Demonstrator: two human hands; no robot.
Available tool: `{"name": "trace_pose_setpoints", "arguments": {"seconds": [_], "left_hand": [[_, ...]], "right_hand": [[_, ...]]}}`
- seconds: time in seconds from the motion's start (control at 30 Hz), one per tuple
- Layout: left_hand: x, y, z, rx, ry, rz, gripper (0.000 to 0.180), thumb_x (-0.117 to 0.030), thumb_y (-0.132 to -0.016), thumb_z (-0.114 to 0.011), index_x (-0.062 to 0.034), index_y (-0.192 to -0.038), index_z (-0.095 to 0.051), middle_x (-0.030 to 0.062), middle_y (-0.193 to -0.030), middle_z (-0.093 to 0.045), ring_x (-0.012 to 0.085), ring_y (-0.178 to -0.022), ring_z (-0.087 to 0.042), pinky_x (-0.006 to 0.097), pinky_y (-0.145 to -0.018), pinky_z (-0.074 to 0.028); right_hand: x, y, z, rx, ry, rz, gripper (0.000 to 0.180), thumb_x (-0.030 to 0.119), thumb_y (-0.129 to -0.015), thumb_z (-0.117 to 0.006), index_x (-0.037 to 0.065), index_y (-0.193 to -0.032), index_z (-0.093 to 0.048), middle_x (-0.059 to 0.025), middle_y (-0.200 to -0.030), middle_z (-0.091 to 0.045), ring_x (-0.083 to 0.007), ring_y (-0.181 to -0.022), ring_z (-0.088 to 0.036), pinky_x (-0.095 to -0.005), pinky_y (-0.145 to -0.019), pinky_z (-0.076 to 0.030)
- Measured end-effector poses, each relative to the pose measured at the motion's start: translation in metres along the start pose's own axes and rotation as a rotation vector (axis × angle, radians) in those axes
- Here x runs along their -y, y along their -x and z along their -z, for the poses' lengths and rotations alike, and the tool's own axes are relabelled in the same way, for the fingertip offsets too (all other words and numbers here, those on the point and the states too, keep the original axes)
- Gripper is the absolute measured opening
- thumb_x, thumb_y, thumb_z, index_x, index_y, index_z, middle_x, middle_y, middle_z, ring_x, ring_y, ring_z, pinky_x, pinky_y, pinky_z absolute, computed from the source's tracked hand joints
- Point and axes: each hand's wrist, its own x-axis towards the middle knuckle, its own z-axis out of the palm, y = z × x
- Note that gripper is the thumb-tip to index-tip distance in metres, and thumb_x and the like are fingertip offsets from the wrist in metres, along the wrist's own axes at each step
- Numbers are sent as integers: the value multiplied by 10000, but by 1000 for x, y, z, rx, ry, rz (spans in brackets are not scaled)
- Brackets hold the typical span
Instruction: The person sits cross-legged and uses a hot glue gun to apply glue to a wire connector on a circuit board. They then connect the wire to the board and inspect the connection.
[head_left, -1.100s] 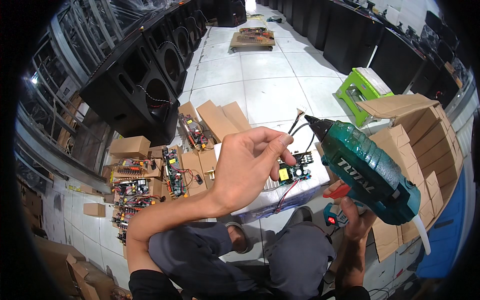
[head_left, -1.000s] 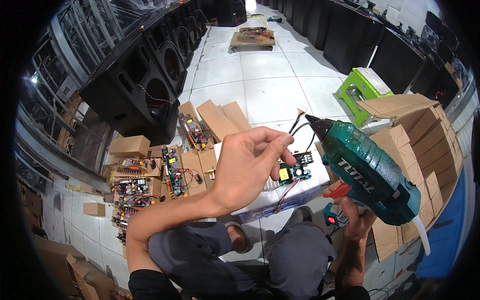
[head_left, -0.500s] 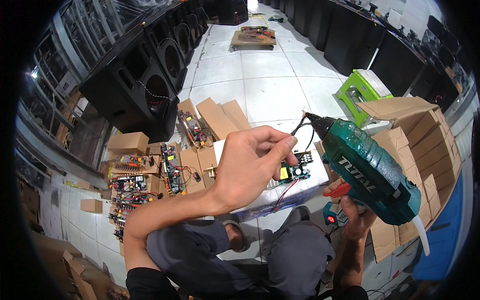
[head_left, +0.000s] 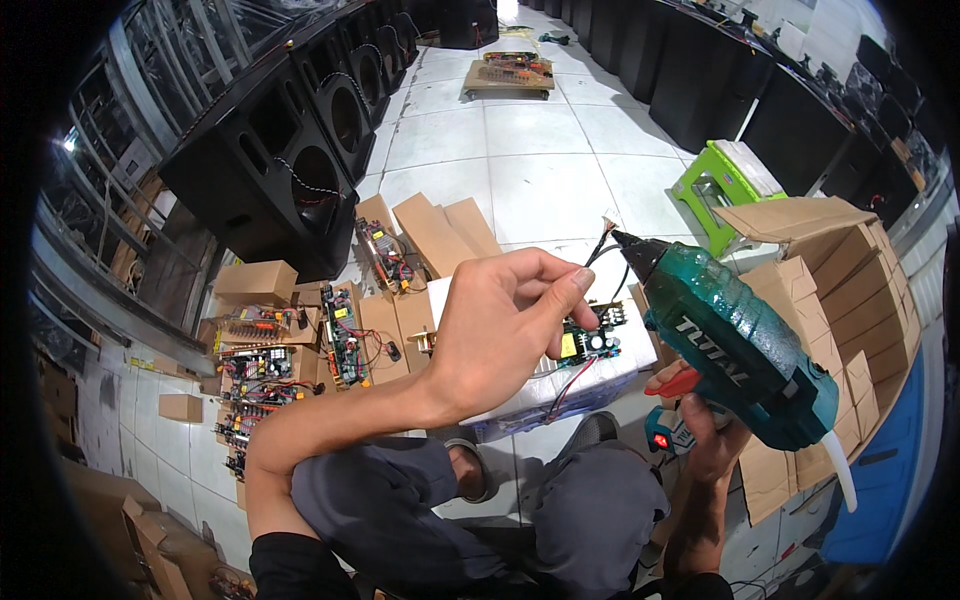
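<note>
Nearest: person seated, grey trousers creased soft cloth, knees up, a sandalled foot between them. Right hand low right, fingers wrapped tight round the grip of a glue gun, one finger by the red trigger. Gun body translucent teal plastic, glossy, bulbous barrel tapering to a black cone nozzle; a white glue stick pokes out the back end. Long axis runs diagonal, rear at lower right, nozzle aimed up-left, tip right next to the wires. A small black part with a red light sits just under that hand.

Left hand raised mid-frame, forearm coming in from lower left, thumb and fingertips pinched on thin black wires that end in a small pale connector above the nozzle. Wires are slim, curved, flexible.

Just behind and under the left hand: a small green circuit board with yellow and black components, red leads trailing, lying on a white wrapped box.

Further left on the floor: flat brown cardboard sheets, matte, with more populated circuit boards on them. Right side: stacked cardboard cartons, flaps open.

Beyond: glossy white tile floor, a lime-green plastic stool, black speaker cabinets with round openings lining the left, more dark cabinets at right rear.
</note>
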Motion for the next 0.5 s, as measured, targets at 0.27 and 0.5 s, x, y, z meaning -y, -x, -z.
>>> {"name": "trace_pose_setpoints", "arguments": {"seconds": [0.27,0.5], "left_hand": [[2,0,-1,2,11,-7,206,-139,-951,-591,59,-944,-647,92,-747,-685,32,-513,-531,172,-440,-390],[2,0,-1,10,11,-1,191,-123,-944,-596,60,-947,-649,91,-750,-686,30,-521,-529,173,-453,-399]], "right_hand": [[1,4,5,59,8,-14,250,-21,-811,-586,-63,-1052,-636,-150,-922,-690,-239,-849,-662,-379,-801,-523],[0,3,2,-16,20,-15,254,-21,-800,-593,-65,-1046,-635,-147,-917,-688,-237,-847,-660,-380,-800,-523]]}}
